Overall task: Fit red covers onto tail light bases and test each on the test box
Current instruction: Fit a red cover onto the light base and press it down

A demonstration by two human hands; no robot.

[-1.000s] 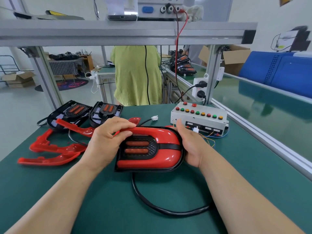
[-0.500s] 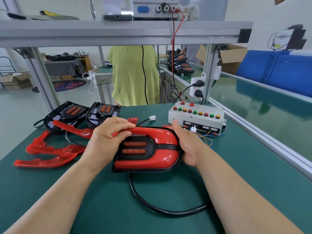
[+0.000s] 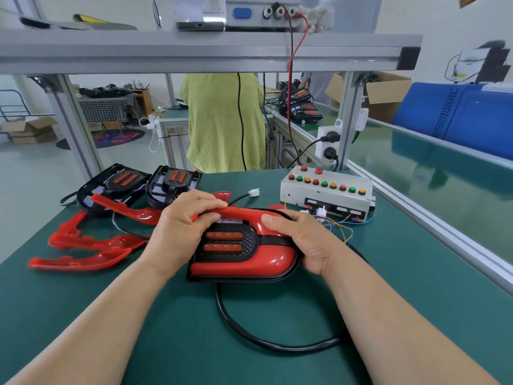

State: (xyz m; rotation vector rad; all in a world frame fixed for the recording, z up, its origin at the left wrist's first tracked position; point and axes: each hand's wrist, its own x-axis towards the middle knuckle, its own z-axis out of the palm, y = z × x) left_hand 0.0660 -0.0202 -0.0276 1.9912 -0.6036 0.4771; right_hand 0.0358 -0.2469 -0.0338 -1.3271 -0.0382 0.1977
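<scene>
Together, left hand (image 3: 180,234) and right hand (image 3: 304,241) clasp the covered tail light (image 3: 249,265), spare red covers (image 3: 91,243) left of the grip, test box (image 3: 327,194) just beyond.

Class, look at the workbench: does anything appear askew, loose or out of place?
The red cover, gripped by the left hand and right hand, seems not fully seated: by the left fingers its upper arm sits raised off the black base, showing a gap. Coloured wires straggle loose from the test box.
</scene>
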